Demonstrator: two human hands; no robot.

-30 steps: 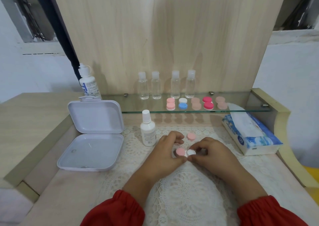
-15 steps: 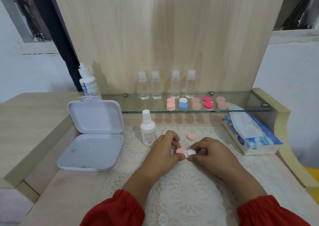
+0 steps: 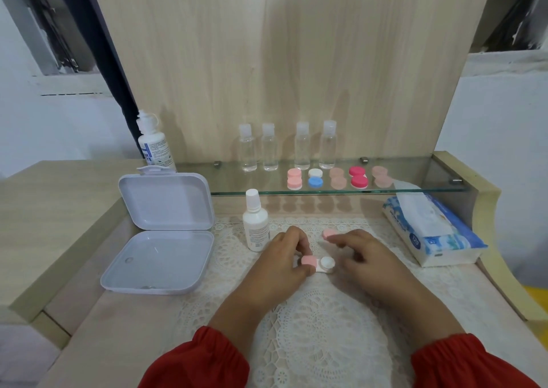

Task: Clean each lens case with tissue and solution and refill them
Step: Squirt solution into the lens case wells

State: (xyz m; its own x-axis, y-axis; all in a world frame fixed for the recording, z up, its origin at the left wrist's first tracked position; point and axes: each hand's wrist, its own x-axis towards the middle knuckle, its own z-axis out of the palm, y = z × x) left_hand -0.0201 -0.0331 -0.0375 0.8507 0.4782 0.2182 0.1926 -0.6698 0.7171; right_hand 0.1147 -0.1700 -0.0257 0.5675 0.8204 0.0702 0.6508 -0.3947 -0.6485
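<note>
A white lens case (image 3: 321,264) lies on the lace mat, its left well capped pink and its right well uncapped. My left hand (image 3: 284,257) grips the case at the pink-capped end. A loose pink cap (image 3: 328,233) lies farther back on the mat, and the fingertips of my right hand (image 3: 364,254) touch it. A small white solution bottle (image 3: 255,224) stands just left of my left hand. A blue and white tissue pack (image 3: 430,230) lies to the right, a sheet sticking out of its top.
An open white plastic box (image 3: 160,233) sits to the left. On the glass shelf (image 3: 415,190) are several capped lens cases (image 3: 336,177) and clear bottles (image 3: 302,150). A larger solution bottle (image 3: 154,144) stands at the back left. A wooden board rises behind.
My right hand left the open right well and moved up to the loose pink cap. My left hand kept hold of the case.
</note>
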